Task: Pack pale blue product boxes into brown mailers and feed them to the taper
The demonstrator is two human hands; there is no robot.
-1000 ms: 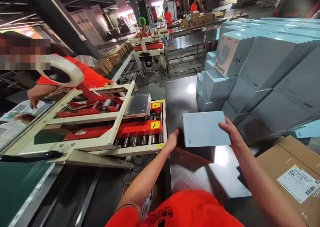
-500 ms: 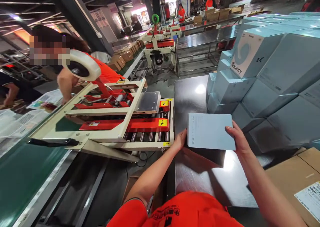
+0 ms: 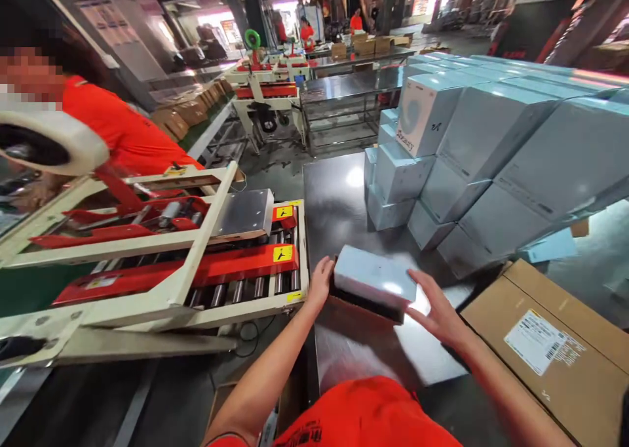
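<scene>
A light-blue box lies slightly tilted in the mouth of a small brown carton on the metal table. My right hand spans the box's right end, with the thumb at its top corner and the fingers lower down, slightly blurred. At the carton's left end, my left hand presses its closed fingers against the wall. The box hides most of the carton's inside.
Left of the table stands a tape-sealing machine with rollers and a big tape roll. Another person leans behind it. Stacked light-blue boxes fill the right side. A large labelled carton sits at the near right.
The light-blue box has gone from being held flat above the small carton to sitting lower in its mouth. My right hand's grip has loosened. The view has swung to the right.
</scene>
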